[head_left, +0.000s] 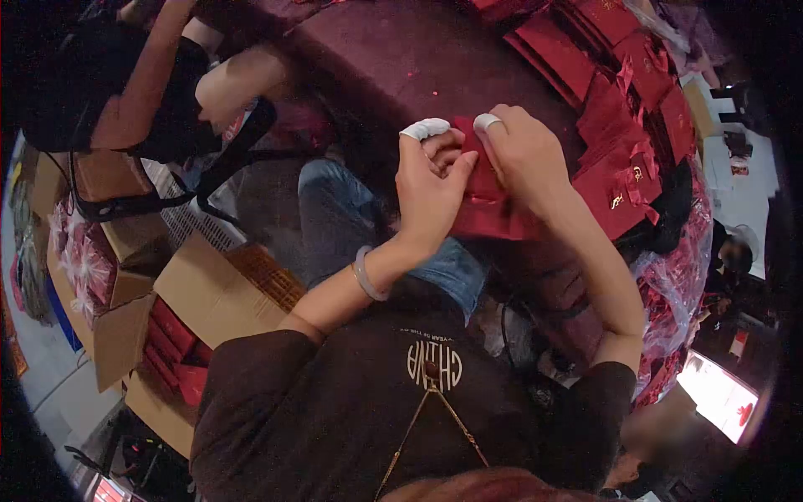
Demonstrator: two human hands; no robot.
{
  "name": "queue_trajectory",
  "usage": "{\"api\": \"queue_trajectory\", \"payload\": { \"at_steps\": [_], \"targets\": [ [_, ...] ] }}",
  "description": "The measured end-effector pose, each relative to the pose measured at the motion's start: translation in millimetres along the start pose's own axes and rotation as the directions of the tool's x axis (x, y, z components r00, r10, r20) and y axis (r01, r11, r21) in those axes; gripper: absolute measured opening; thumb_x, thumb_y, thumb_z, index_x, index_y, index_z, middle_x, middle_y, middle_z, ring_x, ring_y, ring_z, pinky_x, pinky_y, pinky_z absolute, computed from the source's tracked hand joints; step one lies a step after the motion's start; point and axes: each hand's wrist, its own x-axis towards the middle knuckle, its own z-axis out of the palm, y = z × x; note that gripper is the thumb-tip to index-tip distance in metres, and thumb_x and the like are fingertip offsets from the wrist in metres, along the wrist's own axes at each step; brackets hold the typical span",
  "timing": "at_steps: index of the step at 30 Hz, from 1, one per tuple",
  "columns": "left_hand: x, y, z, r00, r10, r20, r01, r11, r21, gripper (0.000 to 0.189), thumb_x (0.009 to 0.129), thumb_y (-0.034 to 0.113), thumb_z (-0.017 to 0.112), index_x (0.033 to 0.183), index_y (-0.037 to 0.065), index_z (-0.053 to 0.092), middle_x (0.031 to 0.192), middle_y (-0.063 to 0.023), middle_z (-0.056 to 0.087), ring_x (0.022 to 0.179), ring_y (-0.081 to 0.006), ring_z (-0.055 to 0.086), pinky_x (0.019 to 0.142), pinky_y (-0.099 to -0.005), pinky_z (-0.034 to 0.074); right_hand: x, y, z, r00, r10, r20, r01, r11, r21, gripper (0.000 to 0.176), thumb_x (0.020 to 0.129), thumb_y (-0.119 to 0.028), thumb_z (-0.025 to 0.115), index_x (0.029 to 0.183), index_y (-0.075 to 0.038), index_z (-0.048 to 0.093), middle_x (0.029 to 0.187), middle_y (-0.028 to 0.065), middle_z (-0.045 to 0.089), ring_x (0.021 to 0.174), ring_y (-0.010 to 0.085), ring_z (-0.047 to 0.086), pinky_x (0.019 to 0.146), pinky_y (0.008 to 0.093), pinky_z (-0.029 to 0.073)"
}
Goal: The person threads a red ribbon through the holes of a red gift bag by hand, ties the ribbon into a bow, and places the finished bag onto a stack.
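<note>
My left hand (pixel 431 180) has its thumb and fingers closed on a red folded piece (pixel 483 180), with the thumb lying along its near face. White wrapping covers one of its fingertips, and a pale bangle (pixel 365 274) circles the wrist. From the other side, my right hand (pixel 525 155) grips the same piece, its fingers bent over the upper edge and one finger wrapped in white. The lower part of the red material (pixel 502 219) spreads out beneath both hands, in front of my lap.
To the right lie piled red pieces with gold print and ribbons (pixel 623 188), beside clear plastic wrapping (pixel 669 276). A dark red table surface (pixel 376 50) stretches ahead. Open cardboard boxes (pixel 209 280) stand at left, one holding red packets (pixel 174 339). Another person's arm (pixel 146 79) is at upper left.
</note>
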Motion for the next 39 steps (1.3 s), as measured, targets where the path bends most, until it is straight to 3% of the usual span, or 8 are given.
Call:
{"api": "queue_trajectory", "payload": {
  "at_steps": [1,4,8,12,30,33,35,39],
  "targets": [
    [-2.7,3.3,-0.2,1.000,0.003,0.002,-0.003,1.000,0.000,0.042,0.078,-0.007,0.061,0.112,0.000,0.037,0.103,-0.0128,0.053,0.085,-0.0132,0.056,0.076,-0.0228,0.047,-0.6,-0.6,-3.6,1.000,0.001,-0.003,-0.001,1.000,-0.002,0.012,0.075,-0.012,0.055,0.084,-0.004,0.055,0.083,0.0100,0.054,0.077,0.0243,0.056,0.066,0.0335,0.046],
    [-1.6,8.5,-2.0,1.000,-0.028,0.007,0.029,0.998,-0.055,0.044,0.079,-0.004,0.062,0.114,0.000,0.036,0.107,-0.0150,0.054,0.088,-0.0151,0.058,0.076,-0.0243,0.048,-4.1,-1.5,-21.8,0.891,0.447,0.080,-0.406,0.703,0.583,0.014,0.084,-0.014,0.058,0.092,-0.003,0.059,0.087,0.0116,0.062,0.081,0.0244,0.062,0.074,0.0305,0.047],
    [9.0,6.5,-8.8,0.988,-0.141,0.056,0.147,0.982,-0.122,0.046,0.080,-0.001,0.061,0.118,-0.002,0.035,0.112,-0.0167,0.052,0.091,-0.0173,0.058,0.079,-0.0269,0.049,-13.5,3.6,-16.3,0.776,0.596,0.207,-0.532,0.443,0.722,0.020,0.084,-0.018,0.059,0.095,-0.001,0.061,0.092,0.0114,0.064,0.085,0.0176,0.061,0.076,0.0273,0.046],
    [10.7,2.7,-10.4,0.967,-0.244,0.070,0.254,0.945,-0.208,0.047,0.080,-0.002,0.061,0.119,-0.003,0.035,0.113,-0.0164,0.052,0.094,-0.0189,0.057,0.081,-0.0285,0.049,-16.2,2.3,-9.5,0.742,0.603,0.291,-0.595,0.393,0.701,0.022,0.084,-0.020,0.060,0.095,-0.001,0.062,0.091,0.0113,0.064,0.084,0.0188,0.061,0.076,0.0278,0.046],
    [9.4,-10.6,-12.3,0.970,-0.233,0.067,0.242,0.951,-0.191,0.044,0.080,-0.005,0.059,0.117,-0.001,0.037,0.109,-0.0137,0.053,0.087,-0.0162,0.059,0.079,-0.0265,0.049,-12.5,-4.4,10.6,0.833,0.507,0.222,-0.548,0.701,0.456,0.020,0.084,-0.021,0.055,0.090,-0.003,0.061,0.089,0.0155,0.062,0.086,0.0309,0.060,0.075,0.0377,0.047],
    [8.5,-11.0,-11.3,0.975,-0.216,0.058,0.222,0.963,-0.150,0.045,0.079,-0.005,0.059,0.118,-0.001,0.036,0.109,-0.0137,0.053,0.086,-0.0153,0.059,0.078,-0.0258,0.049,-13.1,-9.7,13.7,0.886,0.442,0.140,-0.458,0.786,0.415,0.016,0.083,-0.017,0.054,0.087,-0.003,0.058,0.083,0.0150,0.059,0.081,0.0313,0.058,0.071,0.0391,0.046],
    [8.1,-9.1,-10.3,0.975,-0.216,0.047,0.221,0.963,-0.157,0.046,0.079,-0.005,0.060,0.118,-0.001,0.036,0.109,-0.0138,0.053,0.086,-0.0149,0.060,0.078,-0.0255,0.049,-12.4,-17.0,13.7,0.971,0.238,-0.014,-0.235,0.965,0.114,0.012,0.079,-0.011,0.060,0.086,-0.002,0.056,0.083,0.0130,0.056,0.077,0.0306,0.055,0.067,0.0371,0.045],
    [5.3,-2.2,-7.5,0.980,-0.196,0.020,0.196,0.971,-0.134,0.048,0.078,-0.004,0.062,0.118,0.000,0.037,0.107,-0.0133,0.055,0.085,-0.0145,0.060,0.076,-0.0241,0.049,-15.7,-18.1,15.0,0.984,0.137,-0.112,-0.131,0.989,0.062,0.011,0.078,-0.010,0.060,0.085,-0.003,0.055,0.081,0.0122,0.053,0.075,0.0292,0.054,0.065,0.0379,0.044]
  ]
}}
